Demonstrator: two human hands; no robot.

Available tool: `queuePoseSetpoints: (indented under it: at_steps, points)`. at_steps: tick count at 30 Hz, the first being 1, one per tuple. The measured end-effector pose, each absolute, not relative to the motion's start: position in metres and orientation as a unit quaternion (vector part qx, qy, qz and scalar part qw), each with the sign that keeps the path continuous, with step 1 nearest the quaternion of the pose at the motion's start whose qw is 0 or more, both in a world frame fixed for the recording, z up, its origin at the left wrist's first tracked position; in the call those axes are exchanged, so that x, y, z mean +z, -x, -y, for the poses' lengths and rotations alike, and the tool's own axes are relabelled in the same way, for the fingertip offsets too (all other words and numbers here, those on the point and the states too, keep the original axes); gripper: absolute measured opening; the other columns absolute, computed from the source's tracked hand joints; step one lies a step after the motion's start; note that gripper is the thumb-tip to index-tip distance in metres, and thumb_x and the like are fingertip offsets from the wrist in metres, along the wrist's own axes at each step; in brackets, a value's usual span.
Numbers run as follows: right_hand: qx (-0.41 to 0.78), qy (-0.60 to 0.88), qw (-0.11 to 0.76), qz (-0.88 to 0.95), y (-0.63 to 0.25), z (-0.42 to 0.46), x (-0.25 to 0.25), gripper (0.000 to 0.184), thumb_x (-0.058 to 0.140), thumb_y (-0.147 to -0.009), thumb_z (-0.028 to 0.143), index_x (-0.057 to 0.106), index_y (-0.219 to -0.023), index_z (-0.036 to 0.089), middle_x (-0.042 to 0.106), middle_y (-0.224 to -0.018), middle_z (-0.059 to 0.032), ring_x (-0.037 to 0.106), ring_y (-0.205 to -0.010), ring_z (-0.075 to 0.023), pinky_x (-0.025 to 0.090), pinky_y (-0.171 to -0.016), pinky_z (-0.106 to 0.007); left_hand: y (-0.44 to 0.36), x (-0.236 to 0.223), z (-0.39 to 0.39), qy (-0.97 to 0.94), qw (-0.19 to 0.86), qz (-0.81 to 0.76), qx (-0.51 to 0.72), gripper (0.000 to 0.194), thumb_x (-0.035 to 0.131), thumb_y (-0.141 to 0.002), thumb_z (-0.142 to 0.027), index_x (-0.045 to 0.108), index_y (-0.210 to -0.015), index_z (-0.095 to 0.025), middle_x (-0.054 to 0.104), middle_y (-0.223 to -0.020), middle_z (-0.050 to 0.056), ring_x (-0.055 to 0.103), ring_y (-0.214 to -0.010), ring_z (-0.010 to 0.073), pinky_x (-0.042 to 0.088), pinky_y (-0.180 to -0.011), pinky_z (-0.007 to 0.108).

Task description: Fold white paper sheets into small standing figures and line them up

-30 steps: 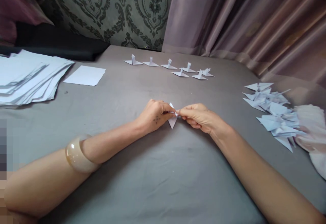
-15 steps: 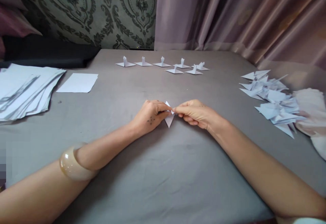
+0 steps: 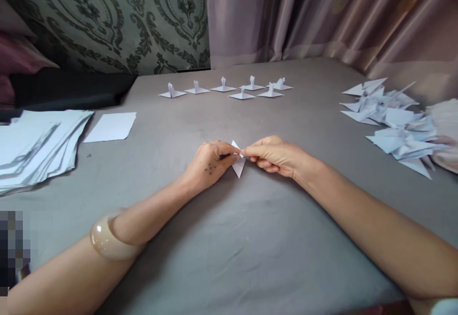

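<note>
1. Forearms (image 3: 358, 219) of the person reach in from the lower corners over a grey cloth surface (image 3: 232, 257), angled toward each other. A pale, glossy bangle (image 3: 114, 238) circles the left one.

2. The left hand (image 3: 207, 164) lies with its back turned up, a few dark dots showing near the base of the thumb. Its thumb and forefinger are closed in a pinch on the folded paper (image 3: 239, 168).

3. The right hand (image 3: 275, 155) meets it from the other side, fingers curled under, thumb and forefinger gripping the same paper at a small part near the left fingertips.

4. The folded paper is between the two hands, near the middle of the view, one white point aimed toward the person and another away. Whether it touches the cloth cannot be told.

5. On the left, well apart from the hands, lies an uneven stack of white sheets (image 3: 39, 148), with a smaller single sheet (image 3: 110, 126) just beside it.

6. On the right, a heap of folded paper figures (image 3: 397, 119) overlaps loosely, next to a pale cloth (image 3: 445, 121).

7. Farther off, seven folded paper birds (image 3: 223, 86) sit on the surface, five behind and two in front.

8. Beyond are a black cloth (image 3: 67, 88) at left, a patterned wall (image 3: 136, 24) and mauve curtains (image 3: 250, 19).
</note>
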State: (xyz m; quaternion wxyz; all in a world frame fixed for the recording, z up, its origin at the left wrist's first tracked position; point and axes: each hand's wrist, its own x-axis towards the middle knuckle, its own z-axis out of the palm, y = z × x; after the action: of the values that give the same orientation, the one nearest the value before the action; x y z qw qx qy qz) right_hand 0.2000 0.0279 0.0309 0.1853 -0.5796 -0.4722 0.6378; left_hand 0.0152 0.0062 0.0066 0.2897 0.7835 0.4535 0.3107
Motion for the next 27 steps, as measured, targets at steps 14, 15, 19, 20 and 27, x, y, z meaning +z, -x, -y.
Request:
queuePoseSetpoints:
  at_steps: [14, 15, 19, 20, 27]
  points:
    - [0.632, 0.593, 0.173, 0.468, -0.201, -0.0299, 0.0353, 0.024, 0.067, -0.069, 0.019, 0.051, -0.052, 0.016, 0.045, -0.049, 0.0048, 0.03, -0.036, -0.0007, 0.018, -0.028, -0.014, -0.0158, 0.0093, -0.005, -0.792, 0.275, -0.46, 0.293, 0.018, 0.058, -0.089, -0.024, 0.075, -0.095, -0.025, 0.075, -0.092, 0.001, 0.067, -0.084, 0.0166, 0.048, -0.076, 0.027]
    - [0.633, 0.595, 0.169, 0.466, -0.2009, -0.0303, 0.0359, 0.024, 0.067, -0.069, 0.018, 0.051, -0.052, 0.016, 0.045, -0.05, 0.0047, 0.03, -0.036, -0.0006, 0.018, -0.028, -0.014, -0.016, 0.0086, -0.0051, -0.79, 0.274, -0.46, 0.298, 0.018, 0.059, -0.089, -0.023, 0.076, -0.094, -0.024, 0.075, -0.09, 0.001, 0.067, -0.082, 0.0161, 0.048, -0.075, 0.026]
    - [0.653, 0.587, 0.153, 0.454, -0.2022, -0.0328, 0.0382, 0.016, 0.067, -0.069, 0.017, 0.055, -0.058, 0.015, 0.048, -0.055, 0.0039, 0.031, -0.036, -0.0003, 0.018, -0.027, -0.013, -0.0161, 0.0063, -0.0053, -0.786, 0.269, -0.467, 0.302, 0.017, 0.059, -0.088, -0.023, 0.076, -0.092, -0.025, 0.075, -0.088, 0.0, 0.067, -0.081, 0.0152, 0.047, -0.074, 0.025]
    - [0.659, 0.583, 0.148, 0.452, -0.2028, -0.0336, 0.0388, 0.015, 0.067, -0.069, 0.017, 0.055, -0.059, 0.015, 0.049, -0.056, 0.0038, 0.031, -0.037, -0.0003, 0.017, -0.027, -0.013, -0.0161, 0.006, -0.0053, -0.787, 0.268, -0.467, 0.302, 0.017, 0.06, -0.088, -0.024, 0.076, -0.091, -0.025, 0.075, -0.088, 0.0, 0.067, -0.08, 0.0151, 0.047, -0.074, 0.025]
    - [0.662, 0.567, 0.146, 0.468, -0.2083, -0.0326, 0.0379, 0.018, 0.066, -0.072, 0.019, 0.055, -0.059, 0.015, 0.049, -0.057, 0.0028, 0.032, -0.038, -0.0011, 0.017, -0.028, -0.015, -0.0166, 0.0051, -0.0058, -0.784, 0.28, -0.46, 0.307, 0.016, 0.06, -0.088, -0.024, 0.076, -0.091, -0.025, 0.075, -0.085, -0.001, 0.066, -0.077, 0.0141, 0.047, -0.072, 0.024]
